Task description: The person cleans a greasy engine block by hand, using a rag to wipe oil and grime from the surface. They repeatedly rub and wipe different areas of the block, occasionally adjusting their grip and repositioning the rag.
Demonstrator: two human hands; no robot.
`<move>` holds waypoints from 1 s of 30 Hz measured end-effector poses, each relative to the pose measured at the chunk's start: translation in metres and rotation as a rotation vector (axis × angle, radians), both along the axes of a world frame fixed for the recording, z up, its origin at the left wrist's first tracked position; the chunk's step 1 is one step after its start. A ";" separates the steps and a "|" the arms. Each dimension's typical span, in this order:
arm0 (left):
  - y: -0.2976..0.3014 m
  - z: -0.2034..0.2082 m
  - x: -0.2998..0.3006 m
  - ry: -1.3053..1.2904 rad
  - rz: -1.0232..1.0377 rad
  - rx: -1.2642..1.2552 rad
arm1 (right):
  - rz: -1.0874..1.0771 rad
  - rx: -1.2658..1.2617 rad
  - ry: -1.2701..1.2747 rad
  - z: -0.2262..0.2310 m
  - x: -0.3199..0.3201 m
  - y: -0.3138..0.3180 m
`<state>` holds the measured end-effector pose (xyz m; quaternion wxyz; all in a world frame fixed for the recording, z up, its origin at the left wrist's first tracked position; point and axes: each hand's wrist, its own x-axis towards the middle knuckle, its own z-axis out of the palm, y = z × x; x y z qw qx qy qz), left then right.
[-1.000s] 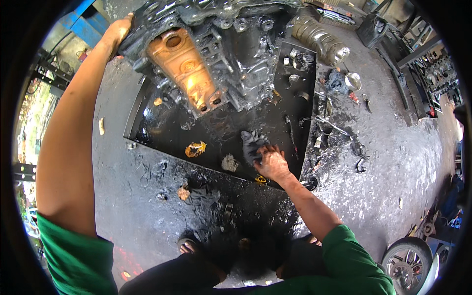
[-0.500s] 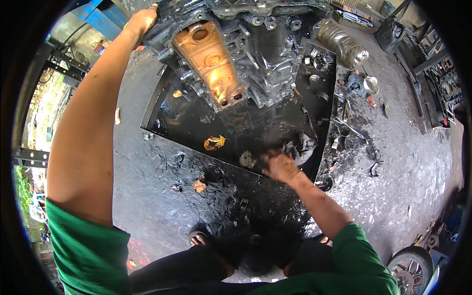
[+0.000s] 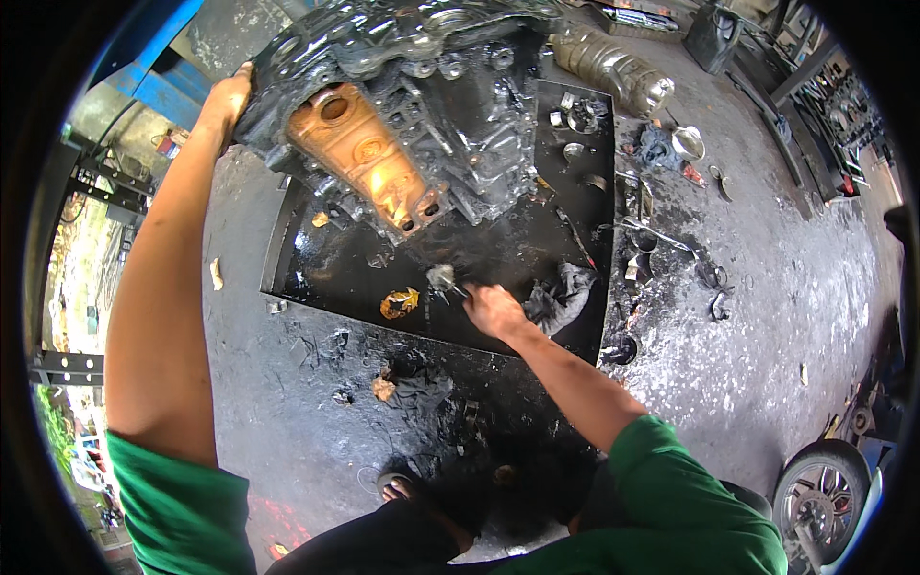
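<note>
A large, black, oily engine block (image 3: 489, 134) hangs or stands over a dark metal tray, with a shiny golden-orange panel (image 3: 369, 149) on its face. My left hand (image 3: 228, 103) reaches up and grips the block's upper left edge, its fingers partly hidden. Low over the tray, my right hand (image 3: 494, 310) is closed on a brush by its short handle. The pale, bushy bristles of the brush (image 3: 441, 278) point left, below the block. Just right of this hand lies a crumpled grey rag (image 3: 561, 299).
The tray (image 3: 609, 220) contains dark liquid, a yellow leaf (image 3: 399, 304) and several metal rings (image 3: 582, 117). Beyond it lies a clear plastic bottle (image 3: 613, 69). Tools (image 3: 656, 233) and oily scraps litter the floor to the right. A wheel (image 3: 820, 498) stands at lower right.
The view has shifted, so the block appears farther left. My right hand has moved the brush up toward the block. My left hand keeps its hold on the block's edge.
</note>
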<state>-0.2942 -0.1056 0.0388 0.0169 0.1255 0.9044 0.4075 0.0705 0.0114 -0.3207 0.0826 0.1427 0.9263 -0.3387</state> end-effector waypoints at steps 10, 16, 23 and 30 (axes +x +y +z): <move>0.000 -0.001 -0.002 0.062 0.053 -0.066 | -0.498 -0.140 0.194 0.096 0.020 0.079; 0.000 -0.003 -0.017 0.111 0.079 -0.175 | -0.387 0.151 0.422 0.159 -0.024 0.095; 0.006 -0.003 0.005 0.296 0.114 -0.497 | -0.304 0.218 0.010 0.236 -0.050 0.133; 0.017 0.018 0.038 0.250 0.171 -0.544 | -0.276 0.213 -0.053 0.212 -0.041 0.122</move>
